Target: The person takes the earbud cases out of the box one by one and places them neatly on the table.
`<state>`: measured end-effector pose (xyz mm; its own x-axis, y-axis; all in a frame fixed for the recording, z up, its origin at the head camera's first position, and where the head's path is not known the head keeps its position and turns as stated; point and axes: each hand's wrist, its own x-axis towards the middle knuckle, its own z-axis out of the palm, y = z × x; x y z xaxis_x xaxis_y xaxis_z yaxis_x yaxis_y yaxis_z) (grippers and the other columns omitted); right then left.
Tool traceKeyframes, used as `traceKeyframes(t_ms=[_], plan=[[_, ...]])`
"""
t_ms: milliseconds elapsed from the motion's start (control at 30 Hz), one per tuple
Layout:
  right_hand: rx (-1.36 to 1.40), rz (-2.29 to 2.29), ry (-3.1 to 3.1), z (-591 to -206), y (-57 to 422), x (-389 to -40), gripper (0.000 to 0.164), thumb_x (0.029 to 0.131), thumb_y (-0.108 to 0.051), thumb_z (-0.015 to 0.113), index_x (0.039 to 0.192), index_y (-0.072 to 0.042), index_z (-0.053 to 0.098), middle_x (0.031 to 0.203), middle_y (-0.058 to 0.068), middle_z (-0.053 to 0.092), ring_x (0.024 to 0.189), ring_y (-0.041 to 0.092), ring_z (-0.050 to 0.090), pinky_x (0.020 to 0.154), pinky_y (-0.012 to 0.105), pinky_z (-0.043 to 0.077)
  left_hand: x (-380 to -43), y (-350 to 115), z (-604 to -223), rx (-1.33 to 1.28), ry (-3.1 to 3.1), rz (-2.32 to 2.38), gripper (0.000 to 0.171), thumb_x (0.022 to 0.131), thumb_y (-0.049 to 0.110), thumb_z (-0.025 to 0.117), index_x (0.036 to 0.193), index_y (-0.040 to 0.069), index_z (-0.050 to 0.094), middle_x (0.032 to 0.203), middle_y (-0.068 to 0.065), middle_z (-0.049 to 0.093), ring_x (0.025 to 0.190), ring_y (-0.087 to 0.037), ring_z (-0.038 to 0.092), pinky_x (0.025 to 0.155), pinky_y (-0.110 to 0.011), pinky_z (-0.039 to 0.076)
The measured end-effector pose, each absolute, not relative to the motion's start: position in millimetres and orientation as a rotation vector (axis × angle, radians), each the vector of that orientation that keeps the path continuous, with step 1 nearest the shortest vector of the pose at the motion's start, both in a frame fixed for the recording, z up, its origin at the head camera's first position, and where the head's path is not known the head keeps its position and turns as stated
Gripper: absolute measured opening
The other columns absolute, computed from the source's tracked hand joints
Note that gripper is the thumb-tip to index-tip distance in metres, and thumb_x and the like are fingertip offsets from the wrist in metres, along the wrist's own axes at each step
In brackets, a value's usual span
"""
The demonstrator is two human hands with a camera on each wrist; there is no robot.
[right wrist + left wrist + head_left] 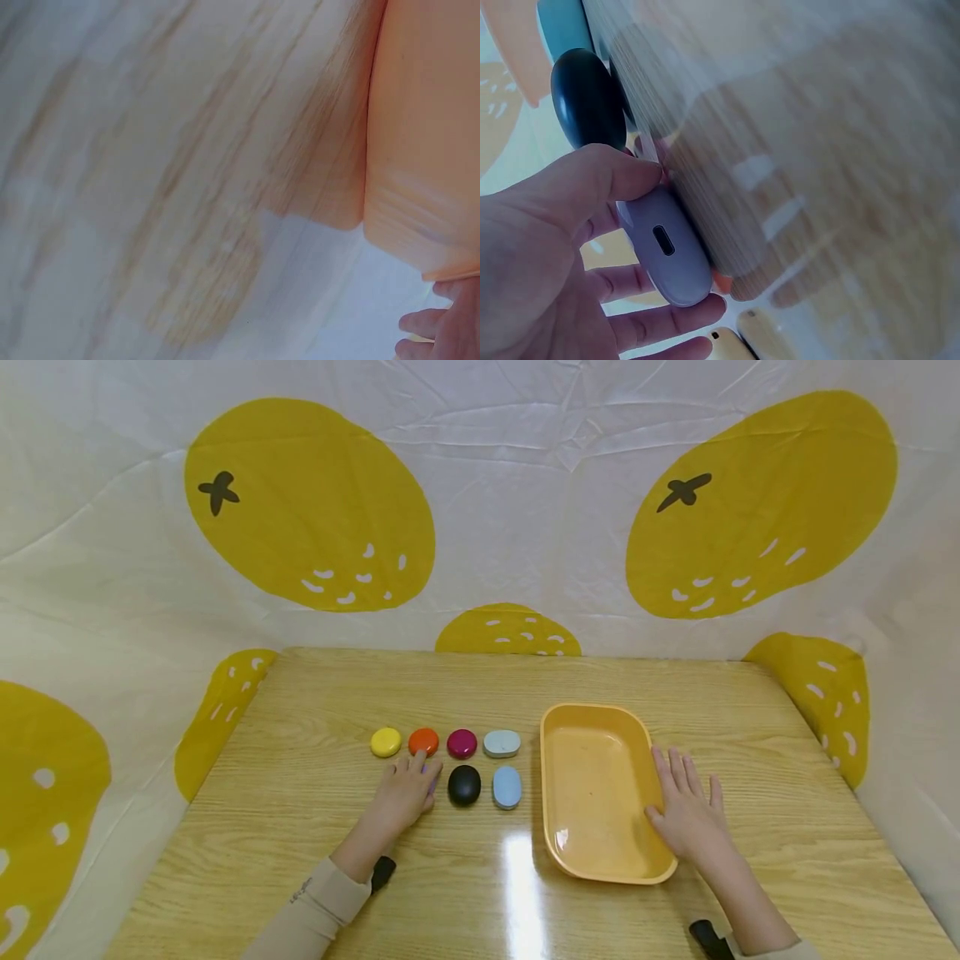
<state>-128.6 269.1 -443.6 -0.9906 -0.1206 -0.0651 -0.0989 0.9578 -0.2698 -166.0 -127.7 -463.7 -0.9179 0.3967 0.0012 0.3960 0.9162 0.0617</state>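
My left hand grips a purple earbud charging case on the wooden table, thumb at one end and fingers at the other. A small port shows on the case's end in the left wrist view. In the head view the hand covers most of it. Right beside it lies a black rounded case; an orange case sits just beyond the fingertips. My right hand rests against the right rim of a yellow-orange plastic tray, its fingers fairly straight.
Along the back row lie a yellow case, a magenta case and a pale grey-green case. A light blue case stands between the black one and the tray. White cloth with yellow fruit prints surrounds the table.
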Motion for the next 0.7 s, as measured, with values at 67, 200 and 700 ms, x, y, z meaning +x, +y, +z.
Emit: traceKeyframes(t_ms=[67,200,700], plan=[[-0.172,-0.413,3.029,-444,269,-129,0.081,0.088,-0.020,0.052,0.147,-0.012,-0.003,0.149,0.025,-0.001,0.135,0.043,0.000,0.099,0.065,-0.007,-166,-128,-464,0.627,3.062,0.080,0.039,0.080,0.024,0.069,0.110,0.013,0.048,0.118,-0.016,0.046,0.091,-0.033,0.050,0.073,-0.047,0.045],[-0.176,-0.417,3.031,-445,269,-129,0.081,0.088,-0.020,0.052,0.147,-0.012,-0.002,0.149,0.025,0.000,0.136,0.042,0.000,0.099,0.065,-0.007,-166,-127,-462,0.614,3.055,0.081,0.037,0.079,0.024,0.069,0.108,0.014,0.048,0.116,-0.015,0.046,0.090,-0.032,0.051,0.073,-0.045,0.044],[-0.231,-0.561,2.907,-425,274,-136,0.088,0.087,-0.033,0.057,0.146,-0.006,-0.001,0.144,0.033,0.009,0.131,0.051,0.007,0.093,0.071,-0.001,-184,-152,-423,0.563,3.068,0.301,0.052,0.084,0.027,0.062,0.131,0.012,0.045,0.131,-0.020,0.043,0.115,-0.042,0.043,0.093,-0.060,0.032]])
